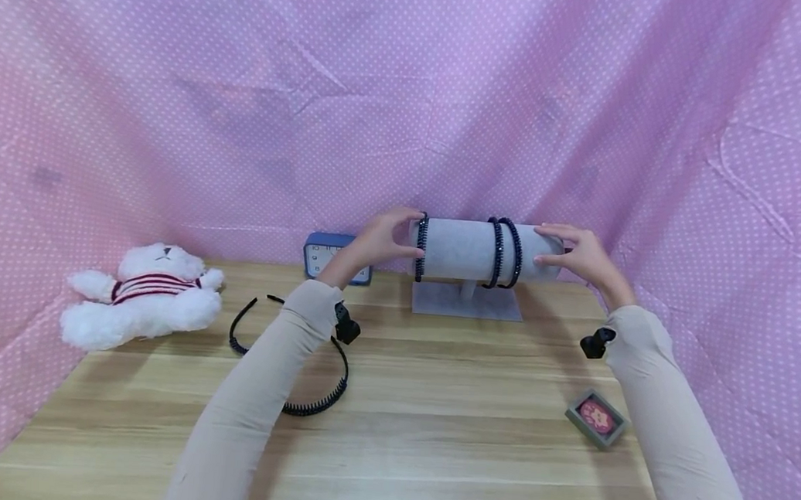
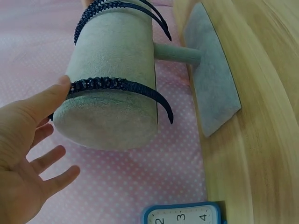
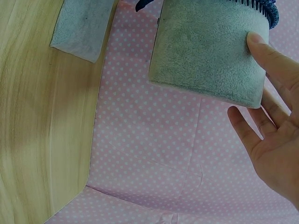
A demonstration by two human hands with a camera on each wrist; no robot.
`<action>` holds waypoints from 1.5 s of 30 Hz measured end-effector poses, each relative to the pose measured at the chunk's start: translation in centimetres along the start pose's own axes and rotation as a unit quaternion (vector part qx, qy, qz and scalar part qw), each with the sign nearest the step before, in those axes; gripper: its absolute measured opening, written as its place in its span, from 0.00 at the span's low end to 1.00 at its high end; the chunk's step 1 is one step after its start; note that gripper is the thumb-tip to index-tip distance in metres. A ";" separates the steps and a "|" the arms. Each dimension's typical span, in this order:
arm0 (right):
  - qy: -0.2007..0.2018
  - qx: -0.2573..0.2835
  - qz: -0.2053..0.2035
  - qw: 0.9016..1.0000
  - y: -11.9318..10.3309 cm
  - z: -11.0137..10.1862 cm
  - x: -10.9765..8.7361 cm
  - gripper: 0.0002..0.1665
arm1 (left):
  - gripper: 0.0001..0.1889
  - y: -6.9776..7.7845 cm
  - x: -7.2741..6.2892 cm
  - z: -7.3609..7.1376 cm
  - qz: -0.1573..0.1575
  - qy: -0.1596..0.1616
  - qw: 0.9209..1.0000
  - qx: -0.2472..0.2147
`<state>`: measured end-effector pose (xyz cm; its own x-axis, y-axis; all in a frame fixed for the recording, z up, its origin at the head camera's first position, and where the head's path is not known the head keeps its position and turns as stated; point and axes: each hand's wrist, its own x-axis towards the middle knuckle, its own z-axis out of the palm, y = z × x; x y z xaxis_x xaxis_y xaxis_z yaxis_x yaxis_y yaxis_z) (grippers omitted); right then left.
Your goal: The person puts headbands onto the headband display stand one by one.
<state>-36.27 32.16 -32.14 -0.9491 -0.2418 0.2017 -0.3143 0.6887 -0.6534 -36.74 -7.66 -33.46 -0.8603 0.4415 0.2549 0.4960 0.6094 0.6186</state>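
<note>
Along the far edge of the surface (image 1: 427,469), in the head view, a headband (image 1: 420,265) is pinched by the left hand (image 1: 379,238) at one end of the stand (image 1: 458,248), whose right end is gripped by the right hand (image 1: 587,257). From the left wrist, one fingertip is hidden, the clock (image 2: 191,215) cut off; from the right, another headband (image 3: 274,17) is cropped.

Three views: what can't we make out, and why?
- Clock time: head view, left hand and wrist cover part of the dial; left wrist view, bottom edge cuts it.
- Number of loose headbands: head view, left sleeve covers the middle.
- Stand base: right wrist view, top edge cuts it.
- Right hand: right wrist view, right edge cuts it.
</note>
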 end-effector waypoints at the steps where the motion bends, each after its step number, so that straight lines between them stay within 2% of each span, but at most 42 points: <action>1: -0.001 -0.002 0.000 1.000 0.0 0.0 0.0 0.37 | 0.41 0.1 0.0 0.0 0.003 -0.002 1.000 0.011; 8: -0.003 0.001 0.002 1.000 0.0 0.0 -0.1 0.38 | 0.45 0.9 0.6 0.6 0.023 -0.003 0.997 0.076; 13: -0.004 0.004 0.001 1.000 0.0 0.0 -0.1 0.38 | 0.47 1.4 1.3 1.4 0.032 0.003 0.991 0.127; 21: 0.001 0.006 -0.002 1.000 0.0 0.1 -0.1 0.38 | 0.51 2.3 2.1 2.8 0.027 0.003 0.983 0.181; 31: 0.000 0.010 0.008 1.000 -0.4 0.2 -0.2 0.39 | 0.53 3.0 2.9 4.5 0.032 0.021 0.977 0.209; 38: 0.001 0.008 0.012 1.000 -0.5 0.1 -0.3 0.38 | 0.50 3.7 3.1 5.4 0.040 0.038 0.976 0.210; 45: 0.002 0.006 0.007 1.000 -0.6 0.2 -0.3 0.38 | 0.48 4.1 3.3 6.4 0.051 0.050 0.962 0.262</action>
<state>-35.83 31.68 -31.94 -0.9537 -0.2291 0.1947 -0.3000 0.6845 -0.6644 -36.81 0.58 -34.84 -0.7981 0.4666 0.3812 0.5470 0.8264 0.1337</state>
